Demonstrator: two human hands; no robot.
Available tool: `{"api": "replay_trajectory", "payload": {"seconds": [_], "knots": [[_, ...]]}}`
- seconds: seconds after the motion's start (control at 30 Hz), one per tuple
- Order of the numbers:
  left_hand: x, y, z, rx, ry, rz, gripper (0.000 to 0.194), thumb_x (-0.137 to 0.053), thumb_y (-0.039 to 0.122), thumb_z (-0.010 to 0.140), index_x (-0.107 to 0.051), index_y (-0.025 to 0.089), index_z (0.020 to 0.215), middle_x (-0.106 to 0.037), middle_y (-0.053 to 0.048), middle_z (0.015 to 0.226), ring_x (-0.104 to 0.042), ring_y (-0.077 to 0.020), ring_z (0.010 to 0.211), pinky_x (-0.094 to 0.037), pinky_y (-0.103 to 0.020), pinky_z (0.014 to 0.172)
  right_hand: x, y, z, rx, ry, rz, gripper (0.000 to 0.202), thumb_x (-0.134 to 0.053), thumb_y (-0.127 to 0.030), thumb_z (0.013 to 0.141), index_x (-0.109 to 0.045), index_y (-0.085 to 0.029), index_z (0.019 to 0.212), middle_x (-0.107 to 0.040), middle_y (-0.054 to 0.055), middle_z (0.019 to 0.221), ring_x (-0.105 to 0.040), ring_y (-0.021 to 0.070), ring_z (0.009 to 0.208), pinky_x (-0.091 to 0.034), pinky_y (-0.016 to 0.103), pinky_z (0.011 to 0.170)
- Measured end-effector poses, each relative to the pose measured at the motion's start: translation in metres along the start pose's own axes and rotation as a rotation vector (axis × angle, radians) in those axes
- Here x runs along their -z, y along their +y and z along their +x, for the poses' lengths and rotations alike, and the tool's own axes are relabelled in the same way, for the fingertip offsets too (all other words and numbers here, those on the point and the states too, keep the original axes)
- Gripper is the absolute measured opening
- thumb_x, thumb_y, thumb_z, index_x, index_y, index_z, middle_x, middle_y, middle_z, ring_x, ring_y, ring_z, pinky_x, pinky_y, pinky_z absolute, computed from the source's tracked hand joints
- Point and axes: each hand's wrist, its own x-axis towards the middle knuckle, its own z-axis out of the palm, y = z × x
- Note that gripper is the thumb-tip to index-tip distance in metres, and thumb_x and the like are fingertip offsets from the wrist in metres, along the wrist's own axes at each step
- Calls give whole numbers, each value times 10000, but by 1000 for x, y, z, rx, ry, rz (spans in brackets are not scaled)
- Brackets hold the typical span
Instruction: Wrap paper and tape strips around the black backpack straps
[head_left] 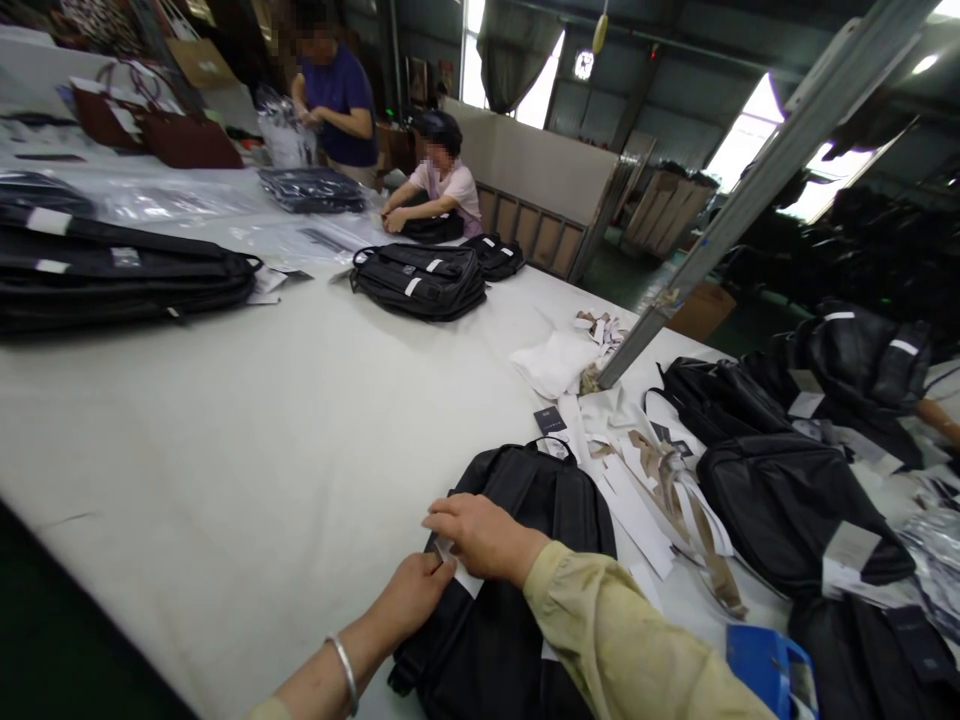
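Observation:
A black backpack [517,500] lies on the white table in front of me, straps facing up and its top handle pointing away. My left hand [416,600] is closed at the left edge of the backpack, gripping a shoulder strap beside a white paper strip [470,582]. Over the same spot, my right hand [484,535] is bent with its fingers together at an end of that strip. What lies right under the right fingertips is partly hidden. A dark hang tag [550,420] rests by the backpack's top handle.
Cut white and brown paper strips [637,510] lie to the right, with more black backpacks [795,510] and a blue plastic object [769,670]. A slanted metal post [675,290] meets the table. Across it are other backpacks [420,280] and two co-workers [442,190].

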Motion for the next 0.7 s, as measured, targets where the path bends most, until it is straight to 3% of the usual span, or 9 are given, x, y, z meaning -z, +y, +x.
{"api": "replay_trajectory", "payload": {"seconds": [0.1, 0.2, 0.33, 0.43, 0.57, 0.7], "knots": [[1, -2, 3, -44, 4, 9, 288, -463, 363, 800, -631, 190, 643, -711, -104, 754, -648, -254, 769, -424, -330, 706, 2, -6, 18, 114, -187, -248, 103, -602, -162, 823, -648, -167, 916, -663, 80, 867, -616, 205, 835, -514, 343, 721], [1, -7, 4, -51, 16, 6, 267, -461, 345, 776, -591, 205, 589, -667, -81, 658, -619, -249, 720, -394, -337, 690, -5, -5, 19, 141, -235, -354, 40, -602, -167, 847, -630, -169, 819, -641, 59, 815, -561, 190, 719, -465, 320, 599], [-2, -13, 4, -35, 19, -83, 258, -434, 356, 734, -492, 220, 523, -578, -28, 569, -542, -209, 631, -356, -313, 609, -30, 4, -10, 200, -84, -347, 108, -546, -192, 908, -608, -160, 825, -616, 61, 831, -519, 190, 758, -459, 328, 649], [-2, -14, 0, -10, -10, -179, 288, -423, 425, 743, -503, 212, 566, -561, -10, 566, -521, -196, 604, -350, -297, 556, -54, 6, -39, 128, 108, -243, 125, -494, -196, 934, -609, -147, 939, -618, 78, 892, -516, 195, 820, -477, 337, 748], [2, -7, -8, 0, -151, -435, 294, -544, 455, 730, -630, 175, 710, -664, -25, 694, -605, -221, 728, -458, -301, 654, -77, -6, -63, 5, 322, -45, 314, -506, -254, 918, -547, -118, 1198, -605, 134, 1127, -518, 230, 1039, -478, 379, 936], [0, 2, -10, 181, -208, -766, 323, -691, 468, 667, -677, 153, 739, -712, -63, 746, -646, -245, 773, -512, -333, 741, -87, -15, -67, -67, 438, 36, 347, -509, -257, 906, -551, -99, 1212, -596, 150, 1155, -515, 242, 1104, -477, 395, 994]]}}
